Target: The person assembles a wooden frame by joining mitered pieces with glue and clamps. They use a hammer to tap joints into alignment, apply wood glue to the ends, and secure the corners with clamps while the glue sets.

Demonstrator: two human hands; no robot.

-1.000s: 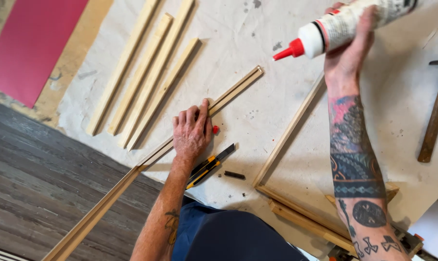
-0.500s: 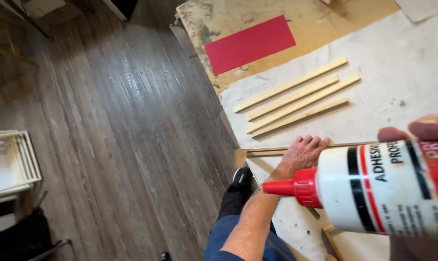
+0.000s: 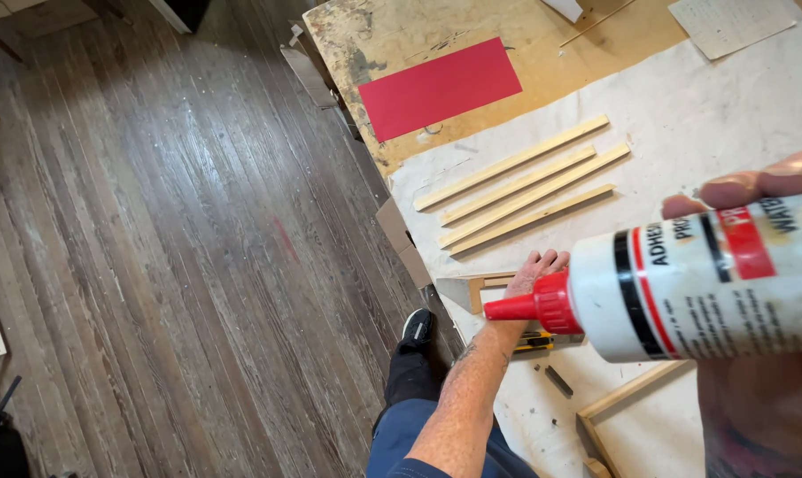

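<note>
The glue bottle (image 3: 702, 283) runs off the right edge and hides most of the right hand (image 3: 755, 186). It also covers part of the left hand (image 3: 534, 270). The bottom edge cuts the frame (image 3: 627, 409).

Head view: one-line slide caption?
Right hand holds white red-nozzled glue bottle; left hand rests on pale wooden strip on cloth-covered workbench.

The glue bottle (image 3: 702, 283) fills the near right of the view, nozzle pointing left, held in the right hand (image 3: 755, 190). Beyond its nozzle the left hand (image 3: 534, 270) rests on a wood strip (image 3: 472, 288) at the table's (image 3: 374, 44) left edge. Farther back lie four slats (image 3: 525, 181) side by side — behind them a paper sheet (image 3: 441, 87). A wooden frame (image 3: 622, 412) lies below the bottle.
</note>
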